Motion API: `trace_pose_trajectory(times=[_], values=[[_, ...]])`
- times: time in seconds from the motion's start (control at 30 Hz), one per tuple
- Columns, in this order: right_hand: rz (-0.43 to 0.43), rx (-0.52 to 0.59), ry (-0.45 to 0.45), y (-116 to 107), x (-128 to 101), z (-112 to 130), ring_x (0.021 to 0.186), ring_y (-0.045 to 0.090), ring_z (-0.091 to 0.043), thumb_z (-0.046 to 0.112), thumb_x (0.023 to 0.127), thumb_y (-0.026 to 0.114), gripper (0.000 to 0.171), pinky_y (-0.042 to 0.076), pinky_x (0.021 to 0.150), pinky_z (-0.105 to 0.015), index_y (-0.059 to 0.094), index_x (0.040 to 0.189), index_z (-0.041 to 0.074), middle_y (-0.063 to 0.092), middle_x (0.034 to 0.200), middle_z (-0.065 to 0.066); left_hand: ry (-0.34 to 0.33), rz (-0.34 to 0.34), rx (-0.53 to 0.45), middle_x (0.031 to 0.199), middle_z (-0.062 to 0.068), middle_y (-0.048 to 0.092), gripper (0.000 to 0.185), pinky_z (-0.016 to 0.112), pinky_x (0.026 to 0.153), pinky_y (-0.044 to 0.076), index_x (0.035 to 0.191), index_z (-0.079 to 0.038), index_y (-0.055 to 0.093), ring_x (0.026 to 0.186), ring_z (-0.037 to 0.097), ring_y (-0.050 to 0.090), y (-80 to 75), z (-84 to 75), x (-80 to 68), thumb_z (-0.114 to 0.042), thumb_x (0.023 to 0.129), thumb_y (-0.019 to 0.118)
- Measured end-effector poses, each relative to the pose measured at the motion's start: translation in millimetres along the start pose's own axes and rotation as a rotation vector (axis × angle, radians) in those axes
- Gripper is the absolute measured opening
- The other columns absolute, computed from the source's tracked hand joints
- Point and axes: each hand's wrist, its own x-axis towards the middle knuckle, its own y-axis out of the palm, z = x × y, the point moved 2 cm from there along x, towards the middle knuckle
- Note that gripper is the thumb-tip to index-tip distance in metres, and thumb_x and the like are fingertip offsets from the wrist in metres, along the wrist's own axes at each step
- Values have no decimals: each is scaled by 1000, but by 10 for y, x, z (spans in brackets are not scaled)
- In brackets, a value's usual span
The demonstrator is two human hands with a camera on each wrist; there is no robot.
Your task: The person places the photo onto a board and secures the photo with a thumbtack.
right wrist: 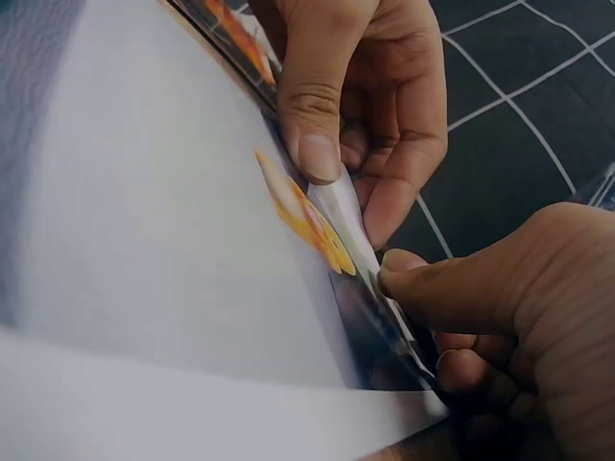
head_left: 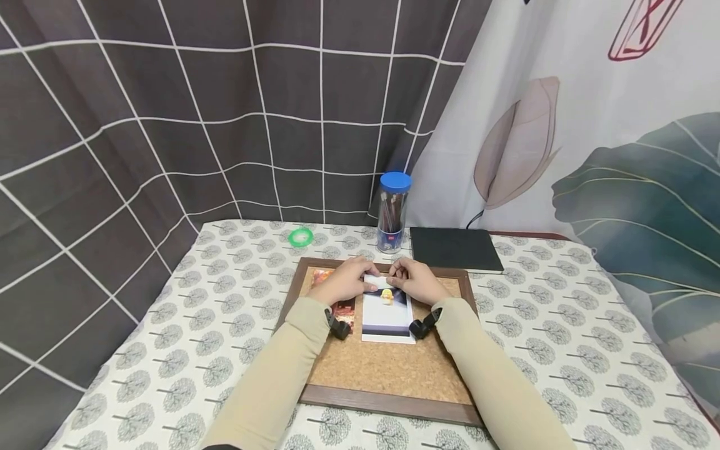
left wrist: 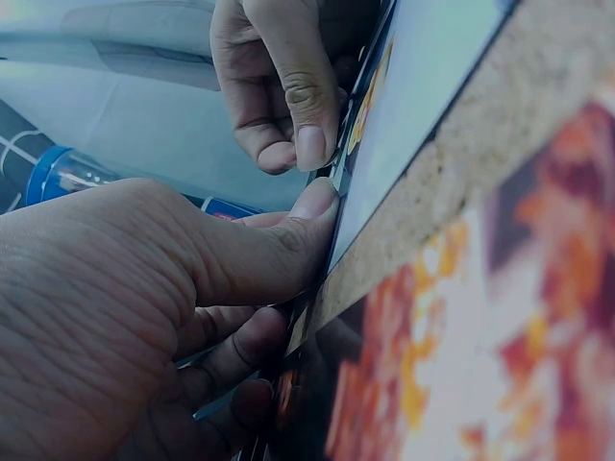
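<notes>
A glossy photo (head_left: 388, 322) with a small yellow figure and a white border lies on a cork board (head_left: 394, 369) in a brown frame. At the photo's far edge, my left hand (head_left: 349, 279) pinches a whitish strip along its top with thumb and fingers. My right hand (head_left: 417, 282) pinches the same edge just to the right; the thumbs are close together in the left wrist view. Whether the pale strip (right wrist: 341, 206) is the photo's bent border or a separate piece, I cannot tell. An orange-red photo (head_left: 344, 312) lies partly under my left hand.
Behind the board stands a clear jar (head_left: 392, 212) with a blue lid, holding slim sticks. A black flat pad (head_left: 455, 250) lies to its right, and a green tape ring (head_left: 300, 237) to its left. Tree-print cloth (head_left: 197, 350) covers the table.
</notes>
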Motion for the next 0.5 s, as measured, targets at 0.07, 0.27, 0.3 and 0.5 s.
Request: trace_pose_trajectory(times=[0.07,0.27,0.3,0.5], values=[[-3,11,12,-1,3,7,69,49,-13,24,88,70,15,40,64,-25,60,95,14,56,79,-1,-1,-3,2,111,1,63,26,38,102,43,109,-17,67,111,21,55,5,9,-3,-30,86,72],[-16,12,25,-5,10,23,68,49,-13,23,88,70,16,40,64,-25,59,94,13,56,78,-2,1,-1,-9,112,1,63,27,38,104,43,109,-16,67,113,22,55,0,14,-8,-30,86,72],[-17,8,24,-5,10,24,68,49,-13,23,88,70,16,40,64,-25,59,93,13,56,78,-2,0,0,-10,113,2,63,27,38,104,43,109,-16,67,114,22,55,-2,13,-8,-30,86,72],[-24,13,23,-5,11,26,68,49,-14,23,87,71,16,41,65,-26,59,91,13,56,77,-2,-1,5,-20,112,2,63,27,38,103,43,110,-15,67,113,21,55,-15,-1,-20,-29,87,71]])
